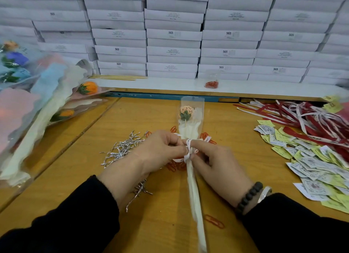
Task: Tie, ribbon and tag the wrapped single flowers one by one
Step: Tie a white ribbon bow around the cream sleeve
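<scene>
Nearest me, two black sleeves come in over the front edge of the yellow wooden counter (pixel 236 120). The wrapped flower (pixel 191 118) lies lengthwise down the middle, its stem end running off the bottom of the frame, its bloom end pointing away from me.

Left hand (pixel 151 154) and right hand (pixel 217 162) meet at the neck of the wrap. Both pinch the white ribbon (pixel 188 149), which is looped round the stem there; fingers curled. The right wrist carries a dark bead bracelet (pixel 249 196).

Left of the hands, touching the left one: a heap of silver twist ties (pixel 122 149). Red paper clips (pixel 215 221) lie loose around the stem.

I see bare wood only in the strip ahead of the hands, on either side of the bloom. To the right lies a spread of paper tags (pixel 311 162), and beyond it red and white ribbons (pixel 302 116). At the left edge lies a pile of wrapped flowers (pixel 47 105).

Further off, a white ledge (pixel 170 84) holds a small bag of clips (pixel 211 82) and thin wooden sticks (pixel 117 77). Behind it stand stacked white boxes (pixel 173 35), walling off the whole back.
</scene>
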Tool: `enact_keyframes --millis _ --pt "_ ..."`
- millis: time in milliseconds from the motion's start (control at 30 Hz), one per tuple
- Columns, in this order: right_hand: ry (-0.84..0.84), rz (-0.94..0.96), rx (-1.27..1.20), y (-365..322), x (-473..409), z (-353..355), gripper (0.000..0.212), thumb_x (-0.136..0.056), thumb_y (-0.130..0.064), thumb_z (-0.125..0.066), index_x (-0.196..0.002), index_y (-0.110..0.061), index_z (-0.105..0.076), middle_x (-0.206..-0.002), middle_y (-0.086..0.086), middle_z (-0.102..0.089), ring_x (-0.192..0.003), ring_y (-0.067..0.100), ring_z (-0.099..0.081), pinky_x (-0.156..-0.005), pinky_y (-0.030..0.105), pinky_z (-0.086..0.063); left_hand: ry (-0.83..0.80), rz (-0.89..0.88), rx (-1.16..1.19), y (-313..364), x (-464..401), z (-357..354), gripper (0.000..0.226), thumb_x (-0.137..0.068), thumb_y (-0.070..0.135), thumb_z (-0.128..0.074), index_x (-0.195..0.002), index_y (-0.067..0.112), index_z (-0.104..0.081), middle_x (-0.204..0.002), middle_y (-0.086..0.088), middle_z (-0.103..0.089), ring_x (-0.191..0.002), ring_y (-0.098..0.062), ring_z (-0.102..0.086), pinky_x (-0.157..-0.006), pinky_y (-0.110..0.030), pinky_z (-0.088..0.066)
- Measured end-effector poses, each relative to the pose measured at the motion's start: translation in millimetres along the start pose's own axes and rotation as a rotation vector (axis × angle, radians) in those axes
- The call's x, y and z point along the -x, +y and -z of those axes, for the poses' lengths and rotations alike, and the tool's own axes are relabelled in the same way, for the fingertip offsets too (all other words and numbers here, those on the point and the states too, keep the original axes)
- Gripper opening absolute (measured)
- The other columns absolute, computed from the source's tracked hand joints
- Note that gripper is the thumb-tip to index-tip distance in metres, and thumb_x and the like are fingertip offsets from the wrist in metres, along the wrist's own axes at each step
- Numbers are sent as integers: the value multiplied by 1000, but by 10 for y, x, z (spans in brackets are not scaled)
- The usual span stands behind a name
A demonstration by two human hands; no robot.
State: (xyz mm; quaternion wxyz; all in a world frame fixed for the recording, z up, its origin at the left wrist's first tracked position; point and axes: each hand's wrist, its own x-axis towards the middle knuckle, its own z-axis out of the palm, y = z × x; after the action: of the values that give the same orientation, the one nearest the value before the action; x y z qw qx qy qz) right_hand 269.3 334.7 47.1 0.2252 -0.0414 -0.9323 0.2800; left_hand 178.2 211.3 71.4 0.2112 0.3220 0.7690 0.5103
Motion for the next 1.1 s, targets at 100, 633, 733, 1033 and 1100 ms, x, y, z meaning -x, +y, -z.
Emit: enact_keyframes --millis 100,633,733,1033,1100 --pt "-5 -93 -161 23 -48 17 12 -85 -12 -62 -75 -18 -66 -53 -8 -47 -51 3 -43 -52 16 -32 -2 3 -4 -12 -6 5 19 -85 7 -64 -66 8 -63 -49 6 -51 -40 2 -40 -43 -8 -31" --pt "-61 -394 -661 74 -111 273 20 -85 -17 -64 -76 0 -58 -46 1 -52 -35 5 -36 -36 12 -29 177 -36 -173 -110 -88 205 20 -76 23 -74 -74 5 -67 -54 3 -46 -45 -4 -36 -46 -15 -30" --pt "-57 -292 -354 119 -137 297 22 -83 -21 -67 -71 -4 -60 -46 -6 -43 -39 3 -33 -41 12 -29 210 -37 -195 -135 -102 246 21 -73 22 -76 -70 4 -66 -51 4 -45 -42 -1 -34 -44 -15 -29" --pt "-61 -282 -363 131 -146 330 25 -81 -25 -69 -69 -4 -61 -43 -5 -43 -37 6 -38 -39 14 -33 387 -13 -398 -159 -111 283 32 -74 37 -75 -63 12 -58 -52 5 -42 -50 -12 -36 -48 -25 -25" --pt "-91 -321 -429 134 -160 388 26 -78 -25 -72 -71 -1 -63 -44 -6 -44 -38 4 -36 -38 14 -32 397 -25 -361 -152 -108 291 37 -74 36 -75 -61 9 -53 -50 3 -39 -48 -14 -33 -48 -25 -25"
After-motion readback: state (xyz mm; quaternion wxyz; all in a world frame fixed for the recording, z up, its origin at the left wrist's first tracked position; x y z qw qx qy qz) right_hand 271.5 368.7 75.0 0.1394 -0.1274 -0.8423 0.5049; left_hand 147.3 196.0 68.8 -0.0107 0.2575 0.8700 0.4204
